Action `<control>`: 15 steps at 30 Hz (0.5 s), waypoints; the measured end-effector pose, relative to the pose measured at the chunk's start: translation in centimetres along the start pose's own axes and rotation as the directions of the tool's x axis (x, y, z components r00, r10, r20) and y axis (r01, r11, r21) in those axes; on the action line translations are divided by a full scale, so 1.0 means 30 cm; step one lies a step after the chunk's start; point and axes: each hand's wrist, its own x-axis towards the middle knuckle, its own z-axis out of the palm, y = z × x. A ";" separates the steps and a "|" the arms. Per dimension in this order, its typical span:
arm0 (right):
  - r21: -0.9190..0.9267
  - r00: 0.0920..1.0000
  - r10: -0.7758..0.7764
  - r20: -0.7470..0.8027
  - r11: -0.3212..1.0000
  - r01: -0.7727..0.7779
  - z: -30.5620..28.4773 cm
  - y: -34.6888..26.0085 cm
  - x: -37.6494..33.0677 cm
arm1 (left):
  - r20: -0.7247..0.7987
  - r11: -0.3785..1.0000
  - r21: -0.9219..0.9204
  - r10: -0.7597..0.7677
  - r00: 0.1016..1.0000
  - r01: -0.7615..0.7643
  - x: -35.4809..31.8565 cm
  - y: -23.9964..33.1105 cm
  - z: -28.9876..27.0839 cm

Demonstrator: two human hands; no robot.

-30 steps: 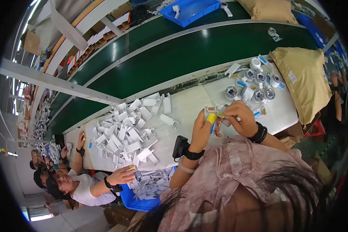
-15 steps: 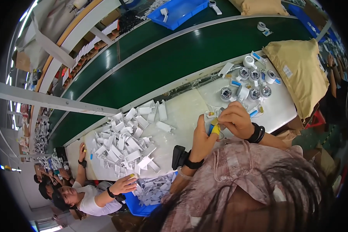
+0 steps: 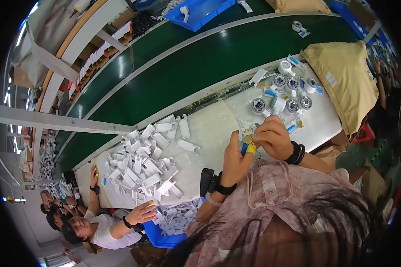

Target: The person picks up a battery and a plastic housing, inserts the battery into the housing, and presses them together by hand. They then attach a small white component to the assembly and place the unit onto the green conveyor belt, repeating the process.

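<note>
Small white-and-blue part (image 3: pixel 244 147) sits between the two hands, over the near edge of the surface (image 3: pixel 209 138), right of its middle; the fingers hide much of it, and whether it touches the surface cannot be told. The left hand (image 3: pixel 236 162) has its grip clamped on the part, a yellow cover (image 3: pixel 251 147) on the thumb; the right hand (image 3: pixel 274 139) has its grip pinched together on the part's right side. Just beyond the right hand, toward the surface's far right corner, stands a loose group of round white devices (image 3: pixel 278 104), some with dark centres showing. A tan bag (image 3: pixel 343 86) lies along the right end. Left of the left hand, a heap of white housings (image 3: pixel 140 167) spreads toward the left end, a few lying apart on its right side. A blue bin (image 3: pixel 165 240) full of pale parts (image 3: pixel 176 219) sits at the near edge, and a co-worker's hand (image 3: pixel 140 214) reaches beside it. Past the far edge runs a green conveyor belt (image 3: pixel 178 73), with a blue tray (image 3: pixel 205 17) beyond.
</note>
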 end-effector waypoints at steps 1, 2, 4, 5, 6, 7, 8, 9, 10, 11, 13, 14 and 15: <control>0.001 1.000 0.003 -0.001 1.000 -0.003 0.004 0.000 0.001 | -0.007 0.999 0.027 0.018 1.000 -0.018 0.001 -0.005 0.000; -0.007 1.000 0.024 -0.002 1.000 -0.024 0.006 -0.002 0.005 | -0.008 0.999 0.028 0.014 1.000 -0.014 0.000 -0.003 -0.001; -0.010 0.999 0.048 -0.004 0.999 -0.048 0.005 -0.007 0.013 | -0.017 1.000 0.022 0.001 1.000 -0.001 -0.002 0.000 -0.004; -0.005 0.999 0.052 0.010 0.999 -0.052 0.005 -0.010 0.019 | -0.019 1.000 0.023 -0.003 1.000 0.003 -0.002 -0.002 -0.007; 0.000 0.998 0.055 0.023 0.998 -0.055 0.003 -0.011 0.026 | -0.005 0.998 -0.062 0.008 1.000 -0.008 -0.002 -0.005 -0.009; 0.003 0.998 0.057 0.024 0.998 -0.057 -0.001 -0.012 0.034 | 0.007 0.989 -0.147 0.019 1.000 -0.018 -0.001 -0.007 -0.012; 0.004 0.997 0.054 0.057 0.999 -0.054 -0.010 -0.011 0.040 | 0.007 0.989 -0.147 0.016 1.000 -0.015 0.001 -0.010 -0.012; 0.005 0.995 0.050 0.089 0.999 -0.050 -0.015 -0.010 0.045 | 0.008 0.992 -0.122 0.046 0.999 -0.044 0.003 -0.014 -0.010; 0.006 0.995 0.052 0.090 0.999 -0.052 -0.017 -0.008 0.047 | 0.009 0.993 -0.097 0.075 0.997 -0.074 0.005 -0.018 -0.008; 0.003 0.994 0.044 0.104 0.999 -0.045 -0.019 -0.007 0.051 | 0.006 0.993 -0.096 0.074 0.997 -0.073 0.003 -0.030 -0.005; 0.003 0.992 0.035 0.119 0.999 -0.036 -0.016 -0.007 0.055 | -0.023 0.973 -0.230 0.005 1.000 -0.010 -0.001 -0.063 0.003; -0.002 0.992 0.038 0.120 0.999 -0.038 -0.015 -0.006 0.054 | -0.024 0.973 -0.231 0.003 1.000 -0.008 -0.001 -0.062 0.011; -0.007 0.992 0.041 0.121 0.999 -0.040 -0.013 -0.005 0.053 | -0.052 0.977 -0.212 0.016 0.999 -0.027 -0.002 -0.058 0.018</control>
